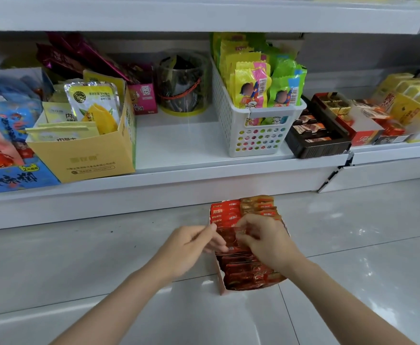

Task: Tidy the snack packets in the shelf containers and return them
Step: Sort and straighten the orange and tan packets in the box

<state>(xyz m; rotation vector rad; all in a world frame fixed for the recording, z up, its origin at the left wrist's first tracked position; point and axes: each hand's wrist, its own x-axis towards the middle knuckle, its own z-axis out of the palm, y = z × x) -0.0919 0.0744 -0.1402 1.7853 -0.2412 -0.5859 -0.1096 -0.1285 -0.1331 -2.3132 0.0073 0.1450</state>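
While the cardboard box (220,277) sat on the tiled floor (79,257) below the shelf (179,145), both hands worked in it. Head view: box held upright rows of red packets (241,270). Left hand (189,247) and right hand (266,242) each pinched one dark red packet (228,236), fingers curled. On the shelf, a white basket (231,120) held yellow and green packets; a yellow box (92,155) held mango pouches.

Both bare forearms reach forward from bottom of view, converging at centre. Left hand (187,247) palm turned inward, fingers curled, thumb and forefinger pinching. Right hand (266,241) back up, fingers bent downward, gripping. Fingertips of both hands nearly meet.
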